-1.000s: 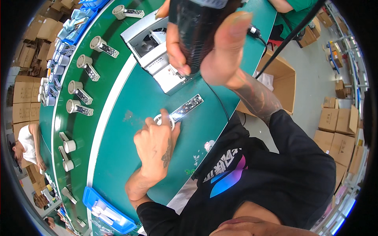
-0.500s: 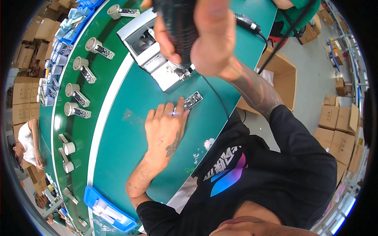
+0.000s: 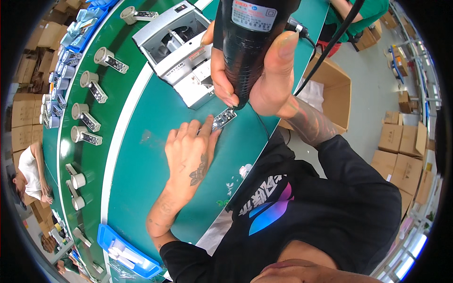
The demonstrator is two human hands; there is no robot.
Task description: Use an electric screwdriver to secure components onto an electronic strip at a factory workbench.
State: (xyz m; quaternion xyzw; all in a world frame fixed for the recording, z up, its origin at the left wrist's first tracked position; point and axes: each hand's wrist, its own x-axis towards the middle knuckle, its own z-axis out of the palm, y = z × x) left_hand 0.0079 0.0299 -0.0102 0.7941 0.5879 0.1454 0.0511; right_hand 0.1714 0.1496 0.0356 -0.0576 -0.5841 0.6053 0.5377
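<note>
My right hand (image 3: 271, 82) is wrapped round a black electric screwdriver (image 3: 243, 59), its body pointing down and its cord running off to the right. The screwdriver's tip meets the far end of a narrow part with a small circuit board (image 3: 223, 118) on the green table. At the near end, the fingers of my left hand (image 3: 188, 146) pinch this part and keep it against the tabletop. Part of the board is covered by those fingers. A grey and white screw feeder (image 3: 174, 59) stands just beyond, to the left of the screwdriver.
Along the green conveyor (image 3: 61, 158) on the left lie several round-headed parts with boards. White pieces fill a blue tray (image 3: 127, 251) at lower left. Another black tool (image 3: 298, 29) lies at the far right, near an open cardboard box (image 3: 337, 96). Co-workers sit at left and upper right.
My right hand has brought the screwdriver down from beside the feeder onto the board's far end. My left hand still holds the part; the whole view has shifted slightly.
</note>
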